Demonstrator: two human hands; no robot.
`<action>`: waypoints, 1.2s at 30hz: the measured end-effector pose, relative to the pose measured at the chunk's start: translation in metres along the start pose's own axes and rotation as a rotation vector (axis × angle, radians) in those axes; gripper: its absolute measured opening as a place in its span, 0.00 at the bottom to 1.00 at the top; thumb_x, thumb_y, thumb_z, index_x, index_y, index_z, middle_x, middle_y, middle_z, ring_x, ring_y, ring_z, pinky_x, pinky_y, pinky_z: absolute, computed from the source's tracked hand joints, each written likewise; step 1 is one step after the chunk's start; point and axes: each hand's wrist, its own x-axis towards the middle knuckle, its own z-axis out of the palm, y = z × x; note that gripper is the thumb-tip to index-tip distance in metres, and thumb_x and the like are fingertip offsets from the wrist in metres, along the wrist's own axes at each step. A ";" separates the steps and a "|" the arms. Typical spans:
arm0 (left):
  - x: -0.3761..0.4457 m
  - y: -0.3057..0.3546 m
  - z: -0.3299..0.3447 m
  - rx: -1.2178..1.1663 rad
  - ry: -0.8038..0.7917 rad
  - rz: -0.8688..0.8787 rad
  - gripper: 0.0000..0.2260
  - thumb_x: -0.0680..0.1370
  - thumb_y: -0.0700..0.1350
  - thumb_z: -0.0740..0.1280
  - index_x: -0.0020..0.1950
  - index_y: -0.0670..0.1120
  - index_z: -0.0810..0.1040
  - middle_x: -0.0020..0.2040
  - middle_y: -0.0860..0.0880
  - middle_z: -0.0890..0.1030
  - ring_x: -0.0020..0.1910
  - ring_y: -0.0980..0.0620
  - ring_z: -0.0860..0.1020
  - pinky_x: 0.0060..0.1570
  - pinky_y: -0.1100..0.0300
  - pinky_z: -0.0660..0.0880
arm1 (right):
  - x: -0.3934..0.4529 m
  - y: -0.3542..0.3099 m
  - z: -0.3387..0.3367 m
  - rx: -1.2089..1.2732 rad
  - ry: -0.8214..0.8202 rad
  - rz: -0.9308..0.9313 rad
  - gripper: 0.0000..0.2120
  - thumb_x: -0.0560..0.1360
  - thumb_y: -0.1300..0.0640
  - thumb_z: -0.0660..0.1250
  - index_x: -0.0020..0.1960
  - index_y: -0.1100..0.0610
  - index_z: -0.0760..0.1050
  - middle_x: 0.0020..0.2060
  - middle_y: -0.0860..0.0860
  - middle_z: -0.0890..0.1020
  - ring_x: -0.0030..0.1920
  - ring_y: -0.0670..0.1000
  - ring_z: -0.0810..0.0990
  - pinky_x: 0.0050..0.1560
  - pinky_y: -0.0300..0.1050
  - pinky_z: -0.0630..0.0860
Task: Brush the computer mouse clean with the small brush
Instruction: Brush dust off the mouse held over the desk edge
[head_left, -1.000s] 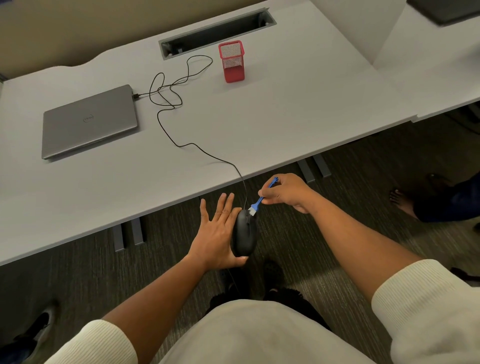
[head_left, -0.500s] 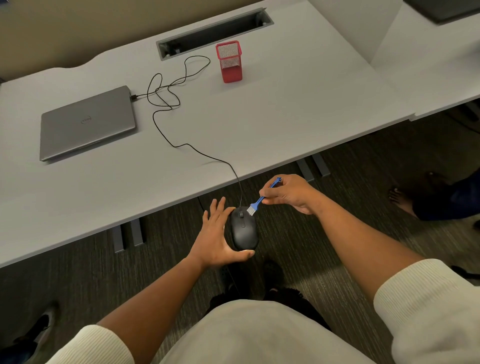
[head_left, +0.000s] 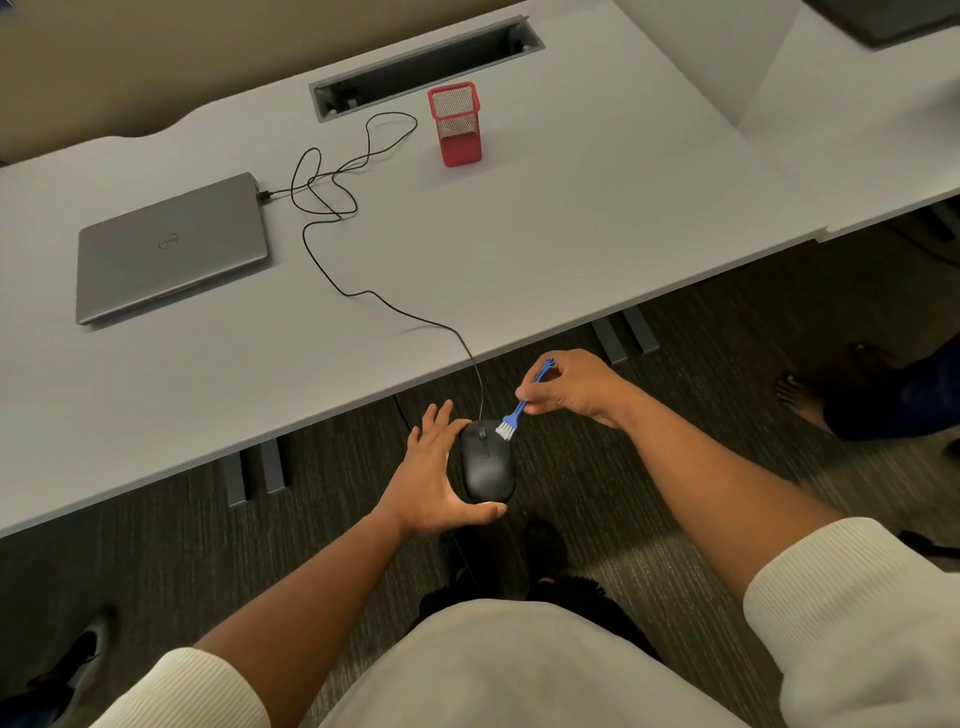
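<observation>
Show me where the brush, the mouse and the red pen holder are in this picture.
brush (head_left: 515, 414), head view, on the blue handle just above the white bristles.
mouse (head_left: 485, 467), head view, on the middle of its black top shell.
red pen holder (head_left: 457, 127), head view, on its mesh front wall.

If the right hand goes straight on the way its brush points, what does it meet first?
Probably the black mouse: the right hand aims the blue brush down-left at its front edge, bristles apparently touching.
</observation>
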 end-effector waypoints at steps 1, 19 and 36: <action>-0.001 -0.001 0.001 -0.001 -0.003 -0.005 0.56 0.60 0.78 0.71 0.81 0.54 0.56 0.83 0.54 0.44 0.79 0.57 0.35 0.78 0.48 0.40 | 0.001 0.000 -0.001 -0.053 0.047 -0.026 0.05 0.71 0.63 0.76 0.46 0.57 0.82 0.42 0.53 0.86 0.44 0.48 0.87 0.41 0.36 0.81; 0.006 0.000 -0.004 -0.025 -0.027 -0.032 0.55 0.62 0.75 0.73 0.81 0.52 0.56 0.83 0.53 0.45 0.80 0.57 0.37 0.78 0.49 0.40 | 0.008 -0.006 -0.013 0.077 -0.126 -0.043 0.05 0.70 0.65 0.77 0.44 0.58 0.83 0.38 0.51 0.87 0.45 0.50 0.87 0.43 0.38 0.82; 0.021 0.007 -0.004 0.022 -0.055 -0.037 0.56 0.61 0.76 0.72 0.81 0.51 0.57 0.83 0.51 0.46 0.80 0.54 0.37 0.79 0.42 0.38 | 0.009 -0.001 -0.019 0.077 -0.302 0.079 0.09 0.69 0.66 0.78 0.48 0.64 0.82 0.42 0.57 0.86 0.49 0.56 0.87 0.45 0.42 0.83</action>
